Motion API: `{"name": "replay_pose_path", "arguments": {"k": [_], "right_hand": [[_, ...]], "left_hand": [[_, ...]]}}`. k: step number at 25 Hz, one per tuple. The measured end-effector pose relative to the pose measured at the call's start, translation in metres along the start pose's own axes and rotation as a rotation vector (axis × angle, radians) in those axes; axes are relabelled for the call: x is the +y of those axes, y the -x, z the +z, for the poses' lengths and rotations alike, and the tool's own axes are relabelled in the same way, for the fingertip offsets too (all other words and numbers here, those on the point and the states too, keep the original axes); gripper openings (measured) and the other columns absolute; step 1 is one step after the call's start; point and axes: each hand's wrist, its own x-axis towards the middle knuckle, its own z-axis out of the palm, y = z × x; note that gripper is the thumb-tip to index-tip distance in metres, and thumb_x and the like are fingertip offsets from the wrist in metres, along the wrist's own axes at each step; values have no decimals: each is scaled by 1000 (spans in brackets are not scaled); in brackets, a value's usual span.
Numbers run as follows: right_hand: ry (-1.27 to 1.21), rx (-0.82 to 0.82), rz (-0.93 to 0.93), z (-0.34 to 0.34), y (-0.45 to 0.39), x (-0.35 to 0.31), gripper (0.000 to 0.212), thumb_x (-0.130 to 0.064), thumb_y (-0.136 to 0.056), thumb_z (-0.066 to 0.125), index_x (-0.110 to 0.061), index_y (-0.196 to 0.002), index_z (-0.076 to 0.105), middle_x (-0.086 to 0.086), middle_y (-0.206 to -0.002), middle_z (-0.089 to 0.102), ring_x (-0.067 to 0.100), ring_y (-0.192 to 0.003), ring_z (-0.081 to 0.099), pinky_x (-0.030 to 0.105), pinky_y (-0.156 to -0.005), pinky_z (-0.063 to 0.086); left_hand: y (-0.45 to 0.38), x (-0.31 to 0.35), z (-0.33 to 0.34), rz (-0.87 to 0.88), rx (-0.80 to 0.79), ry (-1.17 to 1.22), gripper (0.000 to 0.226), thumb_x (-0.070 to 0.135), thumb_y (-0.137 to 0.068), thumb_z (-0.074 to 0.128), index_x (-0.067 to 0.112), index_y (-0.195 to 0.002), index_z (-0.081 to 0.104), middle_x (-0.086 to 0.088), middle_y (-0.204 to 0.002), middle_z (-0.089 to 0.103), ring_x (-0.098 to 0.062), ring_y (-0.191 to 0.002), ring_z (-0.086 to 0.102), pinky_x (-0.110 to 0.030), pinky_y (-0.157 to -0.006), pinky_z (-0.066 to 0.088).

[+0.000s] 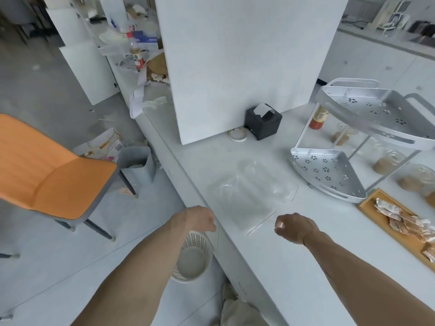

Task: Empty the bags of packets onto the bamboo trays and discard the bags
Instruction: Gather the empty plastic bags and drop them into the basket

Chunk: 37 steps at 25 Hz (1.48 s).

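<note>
- On the white counter (294,255), the biggest task thing is the bamboo tray (400,234) at the right edge of view, partly cut off; its long axis runs from upper left to lower right.
- Next in size, the clear empty bags (251,196) lie flat just beyond both hands, one overlapping another, the near one's long axis running from its sealed strip at the near edge away toward the wall.
- Below the counter's edge stands a white perforated bin (195,257), apparently holding no bags.
- Smaller, the packets (404,222) lie heaped on the tray, so the emptying looks done, at least for these bags; discarding them is left.
- Left hand (197,220) hangs over the counter's edge with fingers curled, holding nothing visible.
- Right hand (294,228) hovers near the bag strip, fingers loosely curled, empty.
</note>
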Motion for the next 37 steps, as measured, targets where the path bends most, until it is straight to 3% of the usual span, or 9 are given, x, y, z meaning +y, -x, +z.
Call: {"name": "replay_pose_path", "arguments": {"k": [6,11,15,19,25,29,33,37], "right_hand": [[-10,147,55,-48,-50,15,30,-47,-91,48,-33,-110,66,1,-112,66,24,-105,63,31,-77,44],[-71,272,90,-71,-90,25,25,-44,-90,52,-26,-99,69,0,-102,70,24,-97,63,30,-70,41],[-116,374,84,-73,-120,33,30,-41,-92,55,-23,-114,66,1,-117,64,24,-115,52,36,-87,47],[-129,246,92,-71,-150,45,53,-51,-88,59,-22,-133,53,5,-132,55,27,-125,46,42,-100,42],[-194,52,67,-51,-173,55,63,-51,-83,65,-24,-137,47,6,-133,50,26,-122,50,40,-96,44],[-265,70,96,-43,-177,57,60,-44,-82,69,-26,-135,47,5,-124,56,26,-115,54,37,-90,45],[-306,41,178,-38,-172,58,43,-35,-82,66,-21,-122,55,4,-111,62,25,-98,61,31,-73,45],[-269,28,272,-37,-160,52,27,-22,-82,58,-19,-109,60,2,-96,60,24,-86,60,30,-68,44]], "left_hand": [[-43,24,-59,51,45,-47,49,47,-81,66,26,-124,57,0,-127,60,-20,-112,56,-37,-94,47],[-81,50,-94,110,116,-75,46,38,-80,71,25,-122,58,2,-124,61,-19,-110,56,-34,-88,47],[-112,69,-109,154,226,-199,45,32,-82,68,26,-125,56,-1,-125,55,-22,-119,48,-38,-91,43],[-142,86,-114,213,167,-363,55,31,-79,71,27,-131,53,-1,-130,53,-23,-124,45,-39,-97,39],[-167,94,-104,201,79,-495,55,28,-83,67,28,-134,49,-3,-132,53,-24,-125,44,-38,-96,36],[-171,93,-100,187,70,-490,44,25,-86,63,28,-129,54,-3,-129,55,-24,-121,47,-37,-96,34],[-172,86,-100,210,68,-418,31,17,-88,59,27,-117,62,-2,-122,58,-23,-116,54,-33,-90,33],[-168,73,-104,206,-12,-365,32,7,-88,55,25,-113,65,-1,-127,57,-23,-117,55,-33,-90,44]]}}
